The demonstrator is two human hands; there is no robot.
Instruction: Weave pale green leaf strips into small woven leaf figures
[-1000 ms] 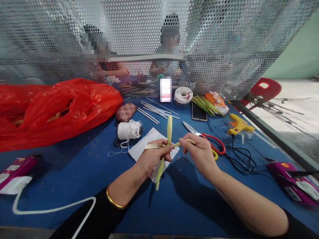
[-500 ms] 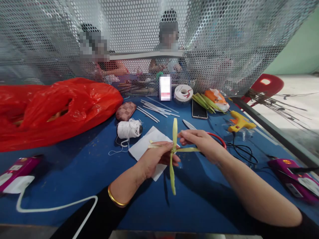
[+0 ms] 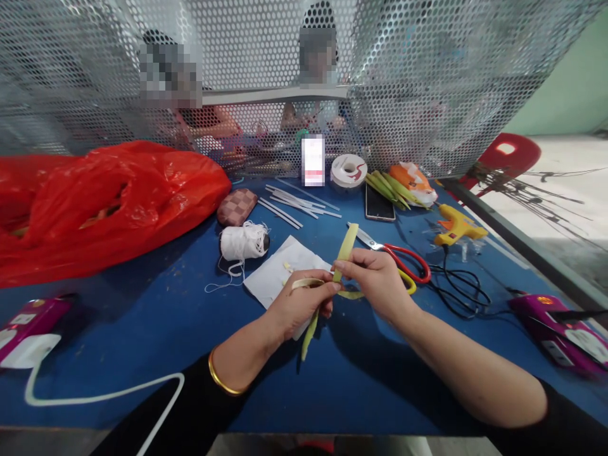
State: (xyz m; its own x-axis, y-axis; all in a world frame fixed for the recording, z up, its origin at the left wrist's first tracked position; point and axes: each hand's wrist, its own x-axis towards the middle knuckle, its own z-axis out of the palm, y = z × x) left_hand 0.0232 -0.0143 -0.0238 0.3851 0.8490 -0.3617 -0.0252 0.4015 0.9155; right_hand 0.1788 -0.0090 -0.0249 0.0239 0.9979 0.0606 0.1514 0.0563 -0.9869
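Observation:
Both my hands work two crossed yellow-green leaf strips (image 3: 344,248) above the blue table (image 3: 142,316). My left hand (image 3: 299,304) is closed, pinching the crossing point with thumb and fingers. My right hand (image 3: 380,278) is closed too, pinching one strip at the same spot, thumb tip against my left thumb. One strip points up and away towards the scissors, and its other end (image 3: 308,332) hangs below my left hand. A white paper sheet (image 3: 275,272) lies under the hands.
Red-handled scissors (image 3: 403,263), a yellow glue gun (image 3: 456,225) with black cord, a white thread spool (image 3: 242,240), a phone (image 3: 379,206), a tape roll (image 3: 349,171) and spare leaf strips (image 3: 387,187) lie behind. A red plastic bag (image 3: 104,202) fills the left. Two people sit beyond the perforated metal screen (image 3: 427,76).
My right hand has moved in from the right to meet my left hand at the crossing. The upright strip has tilted to the right and the horizontal strip has bent into a fold.

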